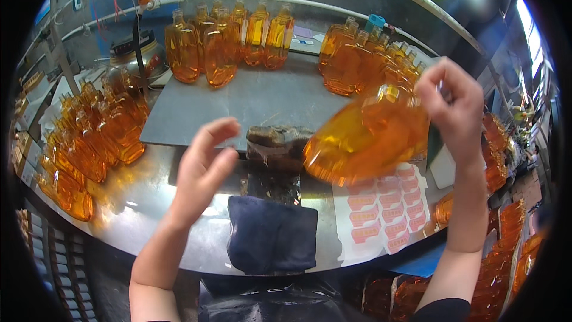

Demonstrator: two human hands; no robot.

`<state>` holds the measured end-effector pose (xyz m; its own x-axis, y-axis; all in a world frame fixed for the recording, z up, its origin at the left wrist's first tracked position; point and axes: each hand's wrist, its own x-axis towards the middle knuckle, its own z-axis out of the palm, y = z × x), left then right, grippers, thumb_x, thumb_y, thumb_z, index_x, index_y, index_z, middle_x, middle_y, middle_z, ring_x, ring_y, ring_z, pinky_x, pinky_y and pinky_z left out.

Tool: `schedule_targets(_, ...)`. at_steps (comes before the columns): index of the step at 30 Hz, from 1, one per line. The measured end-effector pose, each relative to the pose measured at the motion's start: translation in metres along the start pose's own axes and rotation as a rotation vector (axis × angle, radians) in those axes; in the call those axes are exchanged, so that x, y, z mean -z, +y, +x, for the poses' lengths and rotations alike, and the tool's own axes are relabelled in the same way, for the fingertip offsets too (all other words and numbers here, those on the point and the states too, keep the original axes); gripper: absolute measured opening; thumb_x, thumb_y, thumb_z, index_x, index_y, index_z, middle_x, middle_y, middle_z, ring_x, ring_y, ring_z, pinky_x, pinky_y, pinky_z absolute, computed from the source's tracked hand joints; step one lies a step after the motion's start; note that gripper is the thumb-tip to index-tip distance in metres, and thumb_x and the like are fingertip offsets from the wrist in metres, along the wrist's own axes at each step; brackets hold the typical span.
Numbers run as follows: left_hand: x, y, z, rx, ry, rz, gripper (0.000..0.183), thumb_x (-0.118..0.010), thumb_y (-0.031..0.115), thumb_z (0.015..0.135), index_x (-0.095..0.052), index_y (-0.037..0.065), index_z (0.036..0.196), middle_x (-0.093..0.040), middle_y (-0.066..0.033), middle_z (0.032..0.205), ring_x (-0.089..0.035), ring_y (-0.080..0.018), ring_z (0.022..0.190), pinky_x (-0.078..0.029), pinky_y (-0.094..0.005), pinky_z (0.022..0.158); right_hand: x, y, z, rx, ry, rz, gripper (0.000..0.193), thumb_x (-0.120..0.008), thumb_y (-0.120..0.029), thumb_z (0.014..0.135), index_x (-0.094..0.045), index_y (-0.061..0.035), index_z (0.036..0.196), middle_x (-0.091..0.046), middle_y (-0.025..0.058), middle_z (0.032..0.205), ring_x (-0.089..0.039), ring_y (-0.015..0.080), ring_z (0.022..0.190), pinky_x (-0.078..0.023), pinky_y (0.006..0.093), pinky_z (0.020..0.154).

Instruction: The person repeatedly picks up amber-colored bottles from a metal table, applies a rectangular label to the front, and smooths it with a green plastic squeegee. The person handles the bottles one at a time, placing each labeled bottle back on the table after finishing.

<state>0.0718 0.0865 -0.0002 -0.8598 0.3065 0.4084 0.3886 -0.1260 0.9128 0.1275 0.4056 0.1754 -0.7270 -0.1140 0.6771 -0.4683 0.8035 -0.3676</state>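
My right hand (451, 98) is closed at the upper end of a large amber glass bottle (357, 140). The bottle is tilted, its base toward the lower left, and smeared by motion; its neck under my fingers is hidden. My left hand (208, 158) is empty, with thumb and fingers apart, left of a dark worn block (277, 137) at the bench's middle. A folded dark blue cloth (271, 235) lies in front of that block. Under the bottle's near side is a white sheet of pink labels (381, 214).
Amber bottles (220, 48) stand at the back of a grey board (202, 107). More stand at the back right (342, 62) and in rows at the left (89, 137). White pipes (310, 5) run behind the bench. Crates of amber bottles (500, 262) sit at the lower right.
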Motion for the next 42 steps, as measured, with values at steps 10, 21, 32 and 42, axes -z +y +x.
schedule_targets(10, 0.056, -0.09, 0.188, -0.17, 0.549, 0.78, 0.088, -0.081, 0.03, 0.08, -0.032, -0.006, 0.144, -0.041, -0.0257, 0.138, -0.046, -0.0383, 0.126, -0.038, -0.0428, 0.108, -0.061, 0.151, 0.106, -0.038, -0.303, -0.462, 0.027, -0.072, -0.031, 0.083, -0.067, -0.0043, 0.085, -0.065, 0.0118, 0.074, -0.064, 0.0254, 0.07, -0.049, 0.0381, 0.064)
schedule_targets(21, 0.049, -0.035, 0.148, -0.154, 0.427, 0.52, 0.056, -0.081, 0.024, 0.08, -0.051, -0.004, 0.119, -0.067, -0.0167, 0.109, -0.068, -0.0256, 0.099, -0.052, -0.0354, 0.086, -0.059, 0.076, -0.015, 0.008, -0.014, -0.369, 0.015, -0.065, -0.016, 0.091, -0.071, -0.0044, 0.099, -0.071, 0.015, 0.082, -0.069, 0.03, 0.072, -0.053, 0.0377, 0.064)
schedule_targets(32, -0.016, 0.025, -0.036, 0.371, 0.078, -0.277, 0.054, -0.066, 0.034, 0.092, -0.048, -0.004, 0.127, -0.063, -0.0235, 0.114, -0.07, -0.0317, 0.097, -0.058, -0.0414, 0.085, -0.034, 0.057, -0.27, -0.474, -0.333, -0.322, 0.011, -0.067, -0.02, 0.088, -0.073, -0.0113, 0.089, -0.067, 0.0129, 0.071, -0.067, 0.031, 0.065, -0.051, 0.0404, 0.058)
schedule_targets(42, -0.069, -0.025, -0.027, 0.448, 0.059, -0.265, 0.049, -0.057, 0.036, 0.099, -0.047, 0.001, 0.133, -0.058, -0.0184, 0.127, -0.064, -0.0287, 0.109, -0.054, -0.0394, 0.09, -0.055, 0.071, -0.322, -0.396, -0.439, -0.427, 0.041, -0.071, -0.024, 0.084, -0.064, -0.0081, 0.121, -0.064, 0.0103, 0.089, -0.065, 0.0291, 0.083, -0.052, 0.0396, 0.066)
